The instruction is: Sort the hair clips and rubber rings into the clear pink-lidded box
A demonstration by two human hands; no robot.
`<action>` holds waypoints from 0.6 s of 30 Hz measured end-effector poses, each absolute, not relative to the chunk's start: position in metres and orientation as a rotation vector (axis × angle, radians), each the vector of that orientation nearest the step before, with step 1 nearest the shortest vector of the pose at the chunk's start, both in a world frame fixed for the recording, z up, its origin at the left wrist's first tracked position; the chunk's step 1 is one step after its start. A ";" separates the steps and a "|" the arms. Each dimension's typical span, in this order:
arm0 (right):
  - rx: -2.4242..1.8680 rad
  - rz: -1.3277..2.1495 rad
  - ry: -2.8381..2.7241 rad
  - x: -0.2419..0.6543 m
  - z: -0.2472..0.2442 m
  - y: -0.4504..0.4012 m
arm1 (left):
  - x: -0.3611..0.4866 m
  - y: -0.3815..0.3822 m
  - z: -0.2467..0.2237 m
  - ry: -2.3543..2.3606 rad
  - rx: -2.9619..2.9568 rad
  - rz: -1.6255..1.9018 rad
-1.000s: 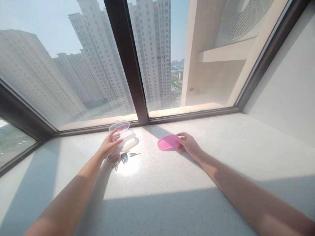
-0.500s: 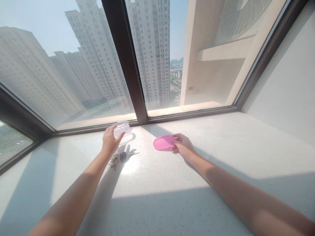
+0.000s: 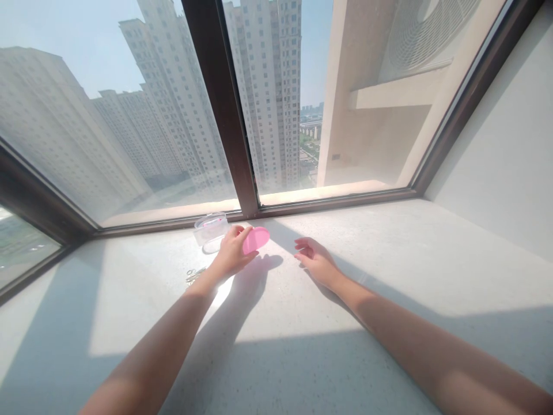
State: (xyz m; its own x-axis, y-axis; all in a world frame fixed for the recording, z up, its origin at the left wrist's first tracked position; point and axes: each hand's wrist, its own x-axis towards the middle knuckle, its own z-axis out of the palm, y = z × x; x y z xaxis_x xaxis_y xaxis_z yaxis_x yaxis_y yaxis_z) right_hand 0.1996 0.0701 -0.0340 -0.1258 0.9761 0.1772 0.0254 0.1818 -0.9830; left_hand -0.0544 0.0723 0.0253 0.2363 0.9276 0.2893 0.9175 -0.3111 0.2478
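My left hand (image 3: 235, 251) grips a pink oval piece (image 3: 258, 239) by its left end, holding it above the sill so that a shadow falls below. To the right, my right hand (image 3: 316, 259) is held low over the sill with its fingers slightly curled and apart, nothing between them. A clear plastic container (image 3: 211, 229) with small pink marks stands against the window frame, just behind my left hand. Some keys (image 3: 194, 275) lie left of my left wrist; my forearm hides part of the bunch.
The pale speckled sill (image 3: 302, 357) runs below a dark window frame (image 3: 337, 203), with a thick upright post (image 3: 224, 104) in the middle. A white wall (image 3: 505, 138) bounds the right side. Tall buildings and an outdoor fan unit show outside.
The pink piece has passed from my right hand to my left and moved leftward. My left hand has let go of the clear container and shifted right. My right hand has opened.
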 end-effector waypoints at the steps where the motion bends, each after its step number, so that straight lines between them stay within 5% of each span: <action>1: -1.089 1.096 -1.426 0.201 -0.036 0.073 | -0.070 0.075 0.028 1.903 2.391 0.589; 8: -1.103 1.100 -1.485 0.199 -0.047 0.082 | -0.154 0.065 0.030 1.990 2.208 0.496; 18: -1.033 1.109 -1.520 0.200 -0.057 0.089 | -0.168 0.054 0.021 1.827 2.057 0.653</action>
State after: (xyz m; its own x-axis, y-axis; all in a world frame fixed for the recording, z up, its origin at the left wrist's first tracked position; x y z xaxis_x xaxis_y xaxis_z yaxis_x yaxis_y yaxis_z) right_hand 0.2004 0.0886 -0.0572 -0.1864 0.9598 0.2100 0.0926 0.2299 -0.9688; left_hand -0.1683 0.0543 0.0212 0.0811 0.9885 0.1280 0.8459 -0.1362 0.5157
